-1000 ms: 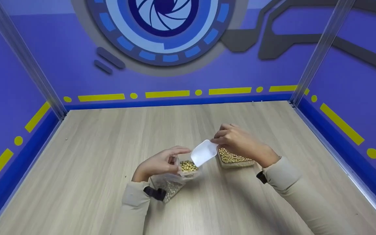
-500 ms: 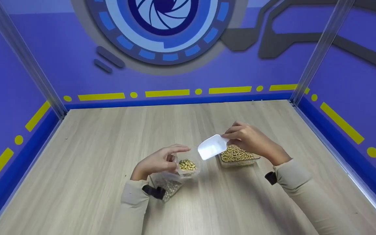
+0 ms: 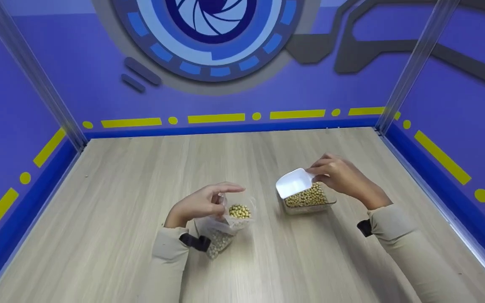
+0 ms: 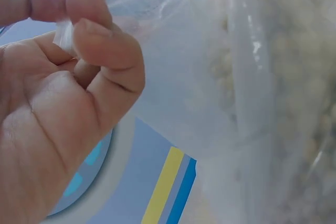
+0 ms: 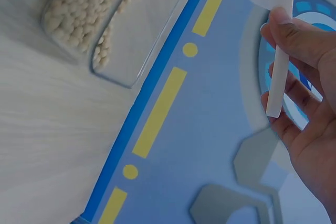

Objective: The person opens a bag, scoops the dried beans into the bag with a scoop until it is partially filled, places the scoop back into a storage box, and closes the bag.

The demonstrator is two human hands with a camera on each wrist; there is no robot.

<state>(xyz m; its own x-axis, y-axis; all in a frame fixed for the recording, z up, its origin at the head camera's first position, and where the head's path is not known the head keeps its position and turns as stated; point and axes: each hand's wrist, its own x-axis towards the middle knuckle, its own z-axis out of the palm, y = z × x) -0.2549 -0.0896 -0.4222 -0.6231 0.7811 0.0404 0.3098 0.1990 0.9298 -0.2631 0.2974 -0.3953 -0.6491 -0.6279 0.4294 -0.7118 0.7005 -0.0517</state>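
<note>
My left hand (image 3: 199,205) pinches the rim of a clear plastic bag (image 3: 219,235), whose open mouth shows yellowish beans (image 3: 239,211). In the left wrist view the bag (image 4: 173,72) hangs from curled fingers, with blurred beans behind its film. My right hand (image 3: 343,174) grips the handle of a white plastic scoop (image 3: 294,183). The scoop is over the left part of a clear box (image 3: 310,209) of similar beans (image 3: 307,197), and no beans show in its bowl. In the right wrist view, thumb and fingers hold the scoop's handle (image 5: 280,80) well apart from the box.
Bag and box stand side by side on a pale wooden table (image 3: 141,176), with a gap between them. Blue panels (image 3: 234,105) with yellow marks wall in the back and both sides.
The right hand has carried the scoop rightward from the bag's mouth to above the box. The left hand and bag have stayed nearly in place, shifting slightly left.
</note>
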